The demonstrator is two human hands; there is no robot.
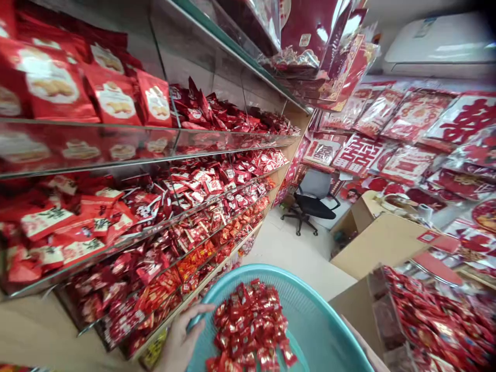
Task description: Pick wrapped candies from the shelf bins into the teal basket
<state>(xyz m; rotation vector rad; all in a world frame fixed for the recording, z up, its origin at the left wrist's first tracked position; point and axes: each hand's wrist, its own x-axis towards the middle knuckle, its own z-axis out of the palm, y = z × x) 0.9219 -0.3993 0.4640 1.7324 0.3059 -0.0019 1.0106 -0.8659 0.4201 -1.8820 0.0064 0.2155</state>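
A round turquoise plastic basket (310, 299) is in front of me at the bottom of the head view, between my two hands. Many small red-wrapped candies (253, 325) lie heaped in its left part, while bare plastic shows on the right. My left hand (182, 336) holds the basket's left rim, with thumb and forefinger at the edge. Along the opposite side, my right hand (362, 343) grips the basket from outside; the rim hides most of its fingers.
Glass-fronted shelves (143, 235) full of red packets run along the left. On the right are a bin of red sweets (437, 315) and a wooden desk (372, 243). An office chair (313, 201) stands on the pale floor (279, 243) farther back.
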